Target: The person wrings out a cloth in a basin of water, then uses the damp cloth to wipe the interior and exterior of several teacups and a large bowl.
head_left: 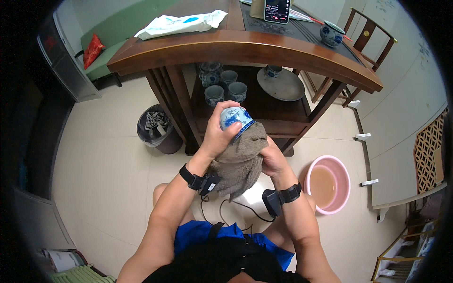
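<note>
A blue-and-white porcelain cup is gripped in my left hand, with the fingers curled round its far side and the thumb across its near side. The cup lies tilted, its rim toward a grey-brown towel. My right hand grips this towel, and its fingertips are hidden in the folds. Part of the cloth bunches against the cup's rim; the rest hangs down between my forearms. Whether the towel reaches inside the cup I cannot tell.
A dark wooden table stands ahead. Its lower shelf holds several blue-patterned cups and a round grey tray. A pink basin of brownish water stands at right, a trash bin at left. A phone and a wipes packet lie above.
</note>
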